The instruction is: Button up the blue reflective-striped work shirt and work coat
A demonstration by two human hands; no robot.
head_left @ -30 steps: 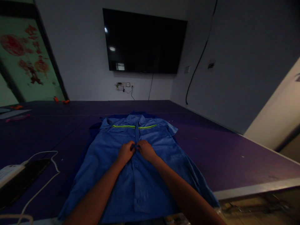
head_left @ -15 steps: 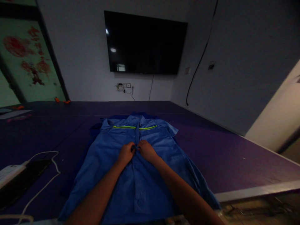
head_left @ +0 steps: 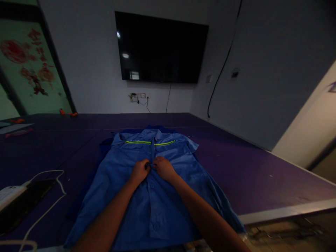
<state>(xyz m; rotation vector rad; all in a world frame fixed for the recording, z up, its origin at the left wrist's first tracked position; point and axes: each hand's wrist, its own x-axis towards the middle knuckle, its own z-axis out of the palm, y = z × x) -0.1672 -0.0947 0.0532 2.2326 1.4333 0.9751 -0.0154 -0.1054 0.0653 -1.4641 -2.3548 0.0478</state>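
A blue short-sleeved shirt [head_left: 173, 206] with yellow-green stripes across the chest lies flat, collar away from me, over a darker blue garment [head_left: 106, 146]. Halfway down its front, my left hand [head_left: 140, 170] pinches the button placket from the left. My right hand [head_left: 164, 168] grips the same strip from the right, its fingertips close to those of the left. The fingers cover whatever button is between them. Below the hands, buttons show on the placket, one near the hem [head_left: 156, 225].
The shirt lies on a purple surface [head_left: 236, 178] with a pale front edge. At left are a white power strip [head_left: 12, 194], a black phone-like slab [head_left: 31, 199] and a white cable [head_left: 63, 185]. A television [head_left: 162, 49] hangs on the far wall.
Both hands keep their pinch on the shirt placket, with only slight finger movement. The whole view has shifted a little; the shirt lies as before.
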